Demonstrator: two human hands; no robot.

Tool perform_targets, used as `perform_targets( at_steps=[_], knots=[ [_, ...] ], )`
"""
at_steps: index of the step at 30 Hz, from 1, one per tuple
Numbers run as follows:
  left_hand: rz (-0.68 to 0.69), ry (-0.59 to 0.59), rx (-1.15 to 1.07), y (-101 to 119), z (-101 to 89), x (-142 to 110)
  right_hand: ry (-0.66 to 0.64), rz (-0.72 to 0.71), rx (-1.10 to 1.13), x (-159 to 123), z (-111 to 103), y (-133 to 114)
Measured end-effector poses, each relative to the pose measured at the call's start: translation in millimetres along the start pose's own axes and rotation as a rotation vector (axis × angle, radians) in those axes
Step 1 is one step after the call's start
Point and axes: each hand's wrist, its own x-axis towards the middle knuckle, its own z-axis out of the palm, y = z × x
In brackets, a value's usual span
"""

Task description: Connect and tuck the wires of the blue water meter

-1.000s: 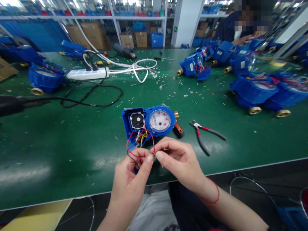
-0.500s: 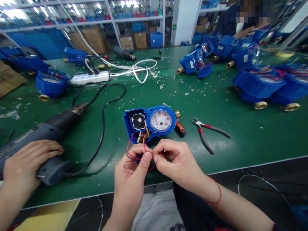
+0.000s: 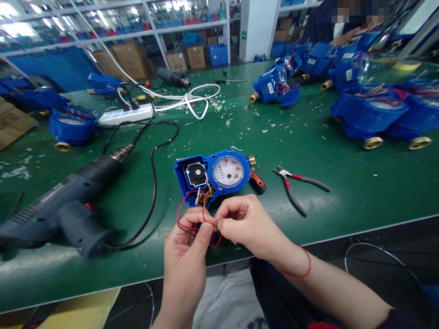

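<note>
A blue water meter [image 3: 211, 172] lay dial-up on the green workbench [image 3: 343, 194], just beyond the hands. The left hand [image 3: 185, 260] and right hand [image 3: 247, 224] met close together, fingers pinching the meter's red and black wires [image 3: 179, 217]. An orange-handled tool [image 3: 257, 182] touched the meter's right end; pliers [image 3: 291, 187] lay further right, and a dark power tool [image 3: 75, 212] lay left.
</note>
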Motion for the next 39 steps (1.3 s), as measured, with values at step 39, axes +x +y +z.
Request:
perform_targets(
  at_steps=[39],
  knots=[
    [-0.193,0.376,-0.272,10.0,-3.8,4.3,0.268,-0.187,-0.077,-9.5,-19.9,18.7]
  ],
)
